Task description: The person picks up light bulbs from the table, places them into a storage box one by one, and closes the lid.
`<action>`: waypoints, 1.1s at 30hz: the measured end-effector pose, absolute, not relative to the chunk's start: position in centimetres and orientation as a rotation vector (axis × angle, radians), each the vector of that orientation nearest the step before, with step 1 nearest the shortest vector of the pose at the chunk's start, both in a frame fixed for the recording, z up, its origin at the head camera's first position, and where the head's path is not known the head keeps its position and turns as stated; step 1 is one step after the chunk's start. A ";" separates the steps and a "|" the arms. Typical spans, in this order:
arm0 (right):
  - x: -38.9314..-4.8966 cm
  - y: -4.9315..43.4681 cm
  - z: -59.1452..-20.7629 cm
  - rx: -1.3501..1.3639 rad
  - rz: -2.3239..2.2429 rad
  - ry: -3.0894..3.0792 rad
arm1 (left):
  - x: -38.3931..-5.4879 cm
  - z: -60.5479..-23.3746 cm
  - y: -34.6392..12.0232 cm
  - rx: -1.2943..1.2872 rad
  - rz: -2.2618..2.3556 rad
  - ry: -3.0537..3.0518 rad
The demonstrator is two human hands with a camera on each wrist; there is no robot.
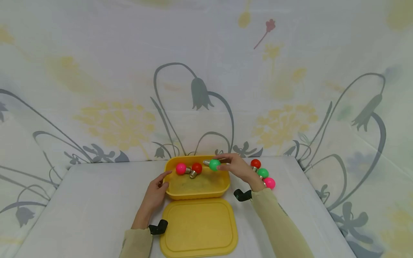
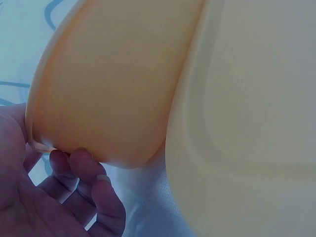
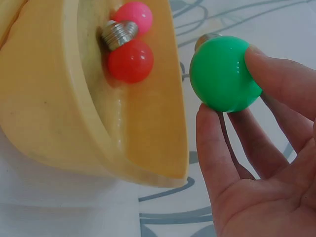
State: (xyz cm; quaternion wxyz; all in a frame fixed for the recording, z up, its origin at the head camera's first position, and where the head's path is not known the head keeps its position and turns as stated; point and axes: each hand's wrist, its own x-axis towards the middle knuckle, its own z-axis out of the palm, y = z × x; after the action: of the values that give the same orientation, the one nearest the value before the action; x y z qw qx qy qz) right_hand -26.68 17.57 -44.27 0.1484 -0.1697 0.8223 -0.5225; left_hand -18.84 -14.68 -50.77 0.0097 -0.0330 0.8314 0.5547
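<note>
My right hand (image 1: pixel 237 168) pinches a green light bulb (image 1: pixel 214 165) by its round globe, over the right part of a yellow plastic box (image 1: pixel 196 196). The bulb's metal screw base points left. In the right wrist view, thumb and fingertips surround the green globe. Inside the box lie a pink bulb (image 1: pixel 181 168) and a red bulb (image 1: pixel 196 167), their metal bases close together. My left hand (image 1: pixel 155 195) grips the box's left end, its fingers curled against the outer wall at the rim in the left wrist view.
A flat yellow lid (image 1: pixel 198 227) lies on the white table just in front of the box. To the right, beside my right wrist, are another red bulb (image 1: pixel 256 163), green bulb (image 1: pixel 263 173) and pink bulb (image 1: pixel 269 183). A flower-patterned cloth (image 1: pixel 200 43) hangs behind.
</note>
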 end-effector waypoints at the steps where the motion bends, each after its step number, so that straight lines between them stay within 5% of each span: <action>1: -26.8 17.5 -44.3 -0.500 -1.492 2.366 | -18.9 -50.8 -14.6 -0.105 1.732 2.594; 33: -29.6 14.4 -45.1 -0.608 -1.399 2.228 | -18.7 -50.3 -14.4 -0.122 1.669 2.595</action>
State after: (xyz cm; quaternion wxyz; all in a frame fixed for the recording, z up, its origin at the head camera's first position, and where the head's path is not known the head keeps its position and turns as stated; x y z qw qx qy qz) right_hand -29.61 14.38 -45.12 0.2187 -0.2197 0.8052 -0.5056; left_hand -18.73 -14.44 -50.26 0.0268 -0.0395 0.8400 0.5404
